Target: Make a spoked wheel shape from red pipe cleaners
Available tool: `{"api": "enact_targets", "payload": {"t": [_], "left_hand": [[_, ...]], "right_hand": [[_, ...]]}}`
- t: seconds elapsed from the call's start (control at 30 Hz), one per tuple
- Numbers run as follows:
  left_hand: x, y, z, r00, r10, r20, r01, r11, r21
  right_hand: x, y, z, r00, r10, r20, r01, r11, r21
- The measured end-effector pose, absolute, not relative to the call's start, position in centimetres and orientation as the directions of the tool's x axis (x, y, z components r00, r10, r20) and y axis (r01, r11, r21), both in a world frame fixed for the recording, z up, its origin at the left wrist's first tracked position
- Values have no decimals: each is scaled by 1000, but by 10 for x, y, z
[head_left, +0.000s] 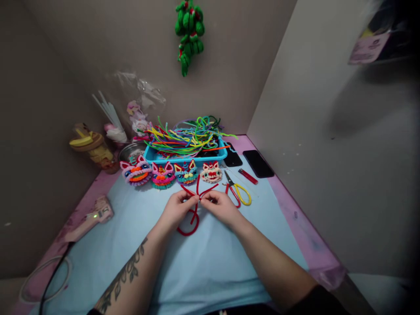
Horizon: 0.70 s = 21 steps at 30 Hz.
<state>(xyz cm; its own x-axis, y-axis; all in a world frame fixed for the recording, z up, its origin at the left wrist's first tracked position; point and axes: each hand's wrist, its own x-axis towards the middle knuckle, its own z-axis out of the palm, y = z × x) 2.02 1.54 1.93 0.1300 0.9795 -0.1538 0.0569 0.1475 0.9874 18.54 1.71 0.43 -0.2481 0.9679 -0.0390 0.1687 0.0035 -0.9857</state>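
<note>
Red pipe cleaners (198,185) cross between my fingertips over the middle of the cloth. Straight ends fan out above the hands, and a longer piece curls into a loop below them. My left hand (177,207) pinches the crossing from the left, thumb and fingers closed. From the other side my right hand (220,204) pinches close beside it, the two thumbs nearly touching. The fingers partly hide how the strands join. Just beyond stands a row of several fuzzy lion-head figures, among them a white and red one (211,173) and a blue and yellow one (186,173).
Behind the figures, a blue tray (183,160) is heaped with colourful pipe cleaners (190,140). Pliers (227,190), yellow-and-red-handled scissors (242,192), a red lighter (248,176) and a phone (257,163) lie right. A pink glue gun (93,218) lies left, its cable trailing forward.
</note>
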Motion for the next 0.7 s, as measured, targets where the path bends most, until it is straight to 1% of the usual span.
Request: {"api": "enact_targets", "payload": {"t": [0.1, 0.17, 0.2, 0.23, 0.27, 0.3, 0.33, 0.37, 0.43, 0.47, 0.53, 0.6, 0.7], "left_hand": [[20, 15, 21, 169, 976, -135, 82, 122, 989], [20, 16, 23, 97, 994, -58, 147, 44, 988], [19, 16, 24, 20, 1000, 5, 200, -9, 980], [19, 16, 24, -64, 995, 71, 258, -52, 965], [19, 17, 24, -129, 984, 121, 303, -77, 950], [18, 17, 24, -153, 979, 135, 316, -81, 945], [18, 17, 23, -125, 987, 105, 288, -65, 956], [18, 17, 22, -53, 998, 42, 221, -30, 975], [19, 17, 20, 143, 987, -77, 39, 72, 997], [20, 16, 18, 224, 969, -107, -44, 120, 992], [22, 14, 17, 290, 950, -114, -160, 165, 973], [23, 12, 18, 288, 953, -97, -221, 165, 961], [26, 10, 22, 289, 952, -102, -249, 177, 952]], "right_hand": [[185, 17, 3, -276, 960, -41, 111, -10, -994], [186, 17, 3, -224, 975, -1, 88, 20, -996], [187, 16, 4, -154, 987, 50, 106, 67, -992], [188, 16, 5, -66, 989, 130, 151, 139, -979], [190, 15, 7, 16, 971, 237, 218, 228, -949], [192, 15, 8, 74, 930, 359, 298, 323, -898], [194, 14, 9, 93, 874, 476, 375, 412, -830], [196, 13, 10, 79, 815, 574, 438, 489, -754], [199, 11, 12, -7, 731, 682, 523, 584, -621], [200, 11, 13, -56, 707, 705, 555, 609, -567], [200, 9, 14, -129, 668, 733, 612, 635, -471], [199, 7, 14, -170, 627, 760, 658, 647, -386], [199, 5, 16, -230, 572, 787, 678, 675, -292]]}}
